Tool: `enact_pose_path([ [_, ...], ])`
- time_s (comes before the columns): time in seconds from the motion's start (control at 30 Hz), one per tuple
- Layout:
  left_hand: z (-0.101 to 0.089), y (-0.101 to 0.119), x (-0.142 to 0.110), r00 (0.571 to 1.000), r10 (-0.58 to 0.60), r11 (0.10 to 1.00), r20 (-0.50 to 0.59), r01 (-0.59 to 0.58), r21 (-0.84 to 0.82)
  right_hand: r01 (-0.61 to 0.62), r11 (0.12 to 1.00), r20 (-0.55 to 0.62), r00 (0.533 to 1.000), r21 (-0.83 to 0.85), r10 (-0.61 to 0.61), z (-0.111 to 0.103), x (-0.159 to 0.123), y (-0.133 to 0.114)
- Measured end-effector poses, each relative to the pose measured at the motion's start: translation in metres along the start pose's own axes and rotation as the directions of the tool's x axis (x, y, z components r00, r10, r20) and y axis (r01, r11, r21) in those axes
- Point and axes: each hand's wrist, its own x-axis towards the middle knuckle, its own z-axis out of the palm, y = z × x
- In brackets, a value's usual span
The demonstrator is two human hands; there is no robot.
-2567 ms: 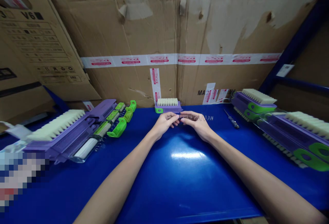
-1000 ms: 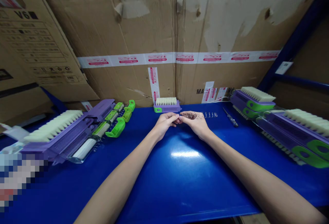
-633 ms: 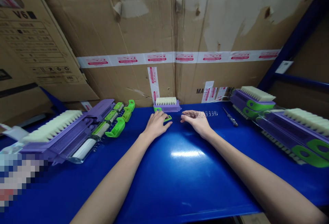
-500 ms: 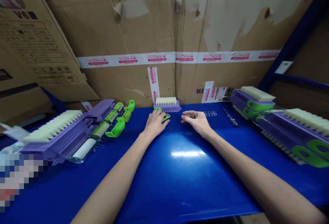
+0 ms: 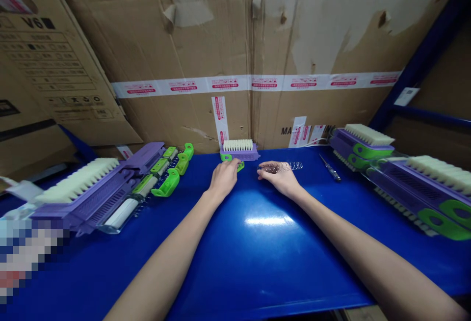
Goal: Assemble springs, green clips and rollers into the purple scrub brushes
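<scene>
My right hand (image 5: 282, 177) is closed on a thin metal coil spring (image 5: 297, 166), whose coils lie along the fingers and stick out to the right. To its left, my left hand (image 5: 223, 179) has its fingers drawn together on a small green plastic part (image 5: 241, 166). Most of that part is hidden by the hand. Just behind the left hand, a purple brush head (image 5: 243, 154) with white bristles rests on the blue table (image 5: 253, 262), bristles up, showing a green piece at its left end.
At left lie purple brush heads (image 5: 84, 210), several green clips (image 5: 167, 183) and a clear-wrapped white roll (image 5: 121, 213). A screwdriver (image 5: 331, 169) lies right of the spring. More purple brush heads (image 5: 408, 188) are stacked at right. Cardboard (image 5: 184, 51) walls the back.
My left hand has closed its fingers on the green part and shifted slightly right. My right hand has moved slightly left with the spring.
</scene>
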Motion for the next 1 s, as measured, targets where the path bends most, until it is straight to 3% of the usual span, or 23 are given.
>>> enact_pose_path([
  [0.13,-0.001,-0.001,0.0,1.0,0.021,1.0,0.005,-0.021,-0.019,0.003,1.0,0.01,1.0,-0.019,-0.002,0.001,0.0,0.0],
  [0.27,0.003,-0.005,0.002,1.0,0.011,0.974,-0.025,-0.016,-0.227,-0.002,1.0,0.028,1.0,0.009,0.002,0.001,0.001,0.005],
  [0.5,0.013,0.011,0.004,0.993,-0.116,0.767,0.011,0.096,-0.634,0.021,0.999,0.061,0.998,0.03,-0.022,0.004,0.001,0.01],
  [0.8,0.016,0.024,0.0,0.999,-0.045,0.812,-0.014,0.029,-0.583,0.033,0.997,0.106,0.993,0.076,-0.041,0.008,-0.002,0.008],
  [1.0,0.023,0.024,-0.003,0.99,-0.136,0.696,0.042,0.126,-0.707,0.074,0.997,0.079,0.994,0.024,-0.075,0.007,-0.002,0.009],
])
